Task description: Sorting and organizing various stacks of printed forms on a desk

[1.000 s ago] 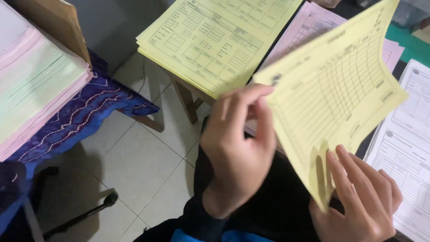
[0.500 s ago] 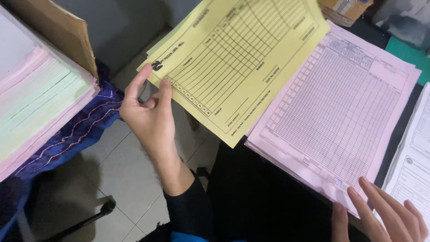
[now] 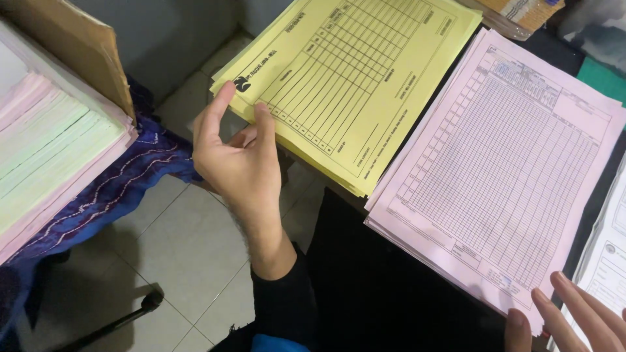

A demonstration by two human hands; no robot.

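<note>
My left hand (image 3: 238, 160) rests against the near left corner of the yellow stack (image 3: 352, 85) of printed forms, fingers loosely spread, the fingertips touching the corner's edge with nothing gripped. That yellow stack lies on the desk (image 3: 554, 52), its near corner jutting out over the tiled floor (image 3: 189, 248). Just right of the yellow stack, touching its long edge, lies the pink stack (image 3: 502, 176) of gridded forms. My right hand (image 3: 574, 319) sits at the near right corner of the pink stack, fingers open and extended, the tips at the paper's edge; I cannot tell if it pinches any sheet. Well left of the yellow stack, a thick pile of pink and green sheets (image 3: 45, 156) lies on a blue patterned cloth (image 3: 124, 189), beneath a brown cardboard sheet (image 3: 78, 45).
</note>
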